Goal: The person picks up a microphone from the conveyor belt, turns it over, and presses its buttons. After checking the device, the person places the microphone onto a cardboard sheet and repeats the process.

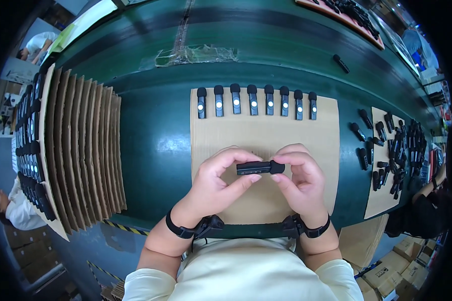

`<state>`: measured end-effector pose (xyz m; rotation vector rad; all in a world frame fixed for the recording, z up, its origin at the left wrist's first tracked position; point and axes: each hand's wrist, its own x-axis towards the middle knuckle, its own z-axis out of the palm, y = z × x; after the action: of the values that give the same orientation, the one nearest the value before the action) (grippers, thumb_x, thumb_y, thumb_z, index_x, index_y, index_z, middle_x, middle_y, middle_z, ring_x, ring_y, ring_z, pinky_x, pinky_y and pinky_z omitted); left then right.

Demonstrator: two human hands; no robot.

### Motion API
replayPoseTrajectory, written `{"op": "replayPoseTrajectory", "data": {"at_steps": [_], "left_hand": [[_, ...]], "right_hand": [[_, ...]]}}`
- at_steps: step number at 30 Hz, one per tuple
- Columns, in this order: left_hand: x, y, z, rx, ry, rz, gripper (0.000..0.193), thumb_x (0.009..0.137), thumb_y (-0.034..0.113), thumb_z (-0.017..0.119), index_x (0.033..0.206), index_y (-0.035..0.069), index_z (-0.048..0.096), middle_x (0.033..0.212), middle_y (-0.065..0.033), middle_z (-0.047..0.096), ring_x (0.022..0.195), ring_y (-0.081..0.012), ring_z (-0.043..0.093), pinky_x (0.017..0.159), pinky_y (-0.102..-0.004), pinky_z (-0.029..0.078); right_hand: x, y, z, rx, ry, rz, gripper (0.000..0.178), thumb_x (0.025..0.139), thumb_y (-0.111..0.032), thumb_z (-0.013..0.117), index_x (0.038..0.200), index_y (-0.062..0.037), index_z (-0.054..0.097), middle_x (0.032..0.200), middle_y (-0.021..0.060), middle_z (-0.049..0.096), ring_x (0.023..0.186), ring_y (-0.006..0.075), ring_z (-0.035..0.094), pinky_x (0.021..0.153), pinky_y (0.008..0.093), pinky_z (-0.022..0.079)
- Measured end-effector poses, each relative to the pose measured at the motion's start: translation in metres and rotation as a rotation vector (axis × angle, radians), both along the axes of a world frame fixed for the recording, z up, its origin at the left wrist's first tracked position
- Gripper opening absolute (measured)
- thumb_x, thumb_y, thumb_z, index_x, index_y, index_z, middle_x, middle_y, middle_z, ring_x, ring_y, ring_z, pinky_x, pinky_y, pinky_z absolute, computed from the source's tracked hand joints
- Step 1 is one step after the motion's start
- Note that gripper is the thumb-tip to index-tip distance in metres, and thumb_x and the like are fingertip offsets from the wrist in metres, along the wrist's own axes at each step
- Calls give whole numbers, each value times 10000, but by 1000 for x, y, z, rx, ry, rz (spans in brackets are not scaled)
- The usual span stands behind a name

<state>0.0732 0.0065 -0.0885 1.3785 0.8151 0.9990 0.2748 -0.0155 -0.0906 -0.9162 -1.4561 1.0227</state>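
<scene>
Between my two hands is a small black clip-on microphone, held lengthwise above a flat cardboard sheet. My left hand pinches its body between thumb and fingers. At the other end, the fingertips of my right hand close on its round foam cap. Along the sheet's far edge lie several like microphones in a row, foam caps pointing away from me, each with a white round spot on its body.
Left stands a tall stack of cardboard sheets with microphones on top. On the right, loose microphones crowd another cardboard sheet. A lone microphone lies on the green table. Other people are at both sides.
</scene>
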Motion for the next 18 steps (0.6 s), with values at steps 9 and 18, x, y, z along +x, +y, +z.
{"op": "replayPoseTrajectory", "data": {"at_steps": [9,18], "left_hand": [[2,2,-4,87,79,49,270,840,-38,736,1090,-35,636,1042,-108,673,975,-175,639,889,-295,499],[2,7,-3,421,178,61,253,769,-36,775,1001,-7,679,953,-109,676,866,-197,646,754,-296,510]], "right_hand": [[4,-1,-4,-61,-49,8,275,873,-12,714,1121,24,602,1065,119,590,977,194,567,861,294,459],[-5,-9,-2,-261,200,29,323,898,4,670,1202,0,562,1002,63,609,951,144,586,874,277,459]]}}
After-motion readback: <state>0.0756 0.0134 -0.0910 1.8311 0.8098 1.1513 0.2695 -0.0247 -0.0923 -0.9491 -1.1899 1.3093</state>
